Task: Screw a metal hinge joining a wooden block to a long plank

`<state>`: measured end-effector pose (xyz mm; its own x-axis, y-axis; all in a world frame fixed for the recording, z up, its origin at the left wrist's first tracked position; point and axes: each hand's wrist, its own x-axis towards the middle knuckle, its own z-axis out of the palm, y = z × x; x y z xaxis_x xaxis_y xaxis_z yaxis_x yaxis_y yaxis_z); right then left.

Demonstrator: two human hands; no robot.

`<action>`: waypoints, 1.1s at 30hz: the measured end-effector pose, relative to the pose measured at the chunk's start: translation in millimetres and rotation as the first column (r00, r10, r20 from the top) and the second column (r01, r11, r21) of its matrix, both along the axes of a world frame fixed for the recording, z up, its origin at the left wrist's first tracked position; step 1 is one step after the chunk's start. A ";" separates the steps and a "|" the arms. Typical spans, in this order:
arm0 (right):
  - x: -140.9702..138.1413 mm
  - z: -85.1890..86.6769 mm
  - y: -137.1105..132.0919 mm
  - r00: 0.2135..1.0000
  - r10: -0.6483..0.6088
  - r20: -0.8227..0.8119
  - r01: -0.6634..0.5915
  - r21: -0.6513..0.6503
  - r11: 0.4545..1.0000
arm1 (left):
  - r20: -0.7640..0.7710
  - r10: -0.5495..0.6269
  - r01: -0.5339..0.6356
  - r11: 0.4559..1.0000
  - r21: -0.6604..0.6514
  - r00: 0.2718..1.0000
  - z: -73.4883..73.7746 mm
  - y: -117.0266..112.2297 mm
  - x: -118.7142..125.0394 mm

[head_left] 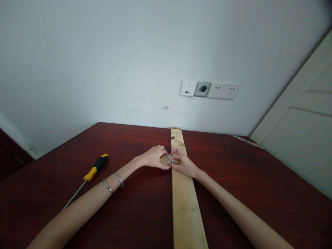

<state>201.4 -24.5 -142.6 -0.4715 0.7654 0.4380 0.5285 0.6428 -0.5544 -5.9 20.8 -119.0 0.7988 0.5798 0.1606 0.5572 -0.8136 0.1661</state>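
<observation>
small metal fitting (169, 159): held between the fingertips of both hands, over the plank; its small size and the fingers around it hide its exact shape.

left hand (153, 157): fingers curled and closed in a grasp, reaching over the left end of the short wooden block (164, 160), with the fingertips just beside the fitting.

right hand (183, 162): fingers bent and clenched in toward the fitting from the right, tips meeting those of the left hand; i cannot tell exactly which fingertip touches metal and which touches wood.

short wooden block: lies across the pale wooden plank (184, 207), directly under the fingers, with its ends showing on both sides of them.

state so far: the fitting is at the block, in both hands; no screw or fixing can be made out, and neither hand has a tool.

yellow-and-black screwdriver (95, 168): lies on the red-brown table (135, 145), well left of the left fingers, its shaft pointing back toward the person.

beyond the fingers: the plank's far end meets the wall, below and left of the white wall sockets (210, 89).
</observation>
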 end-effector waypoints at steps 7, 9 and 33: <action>0.7 4.3 -2.2 0.998 -0.017 -0.053 0.014 -0.058 0.998 | -0.005 0.008 -0.008 1.000 -0.014 1.000 2.6 -0.9 0.1; 1.7 5.0 -0.4 0.994 -0.035 -0.103 0.027 -0.081 0.996 | -0.002 0.007 -0.007 1.000 -0.008 1.000 2.6 -1.1 0.3; -2.8 -7.5 22.2 0.983 -0.168 -0.073 0.166 -0.038 0.985 | 0.009 -0.020 0.020 1.000 -0.003 1.000 0.6 0.2 -0.2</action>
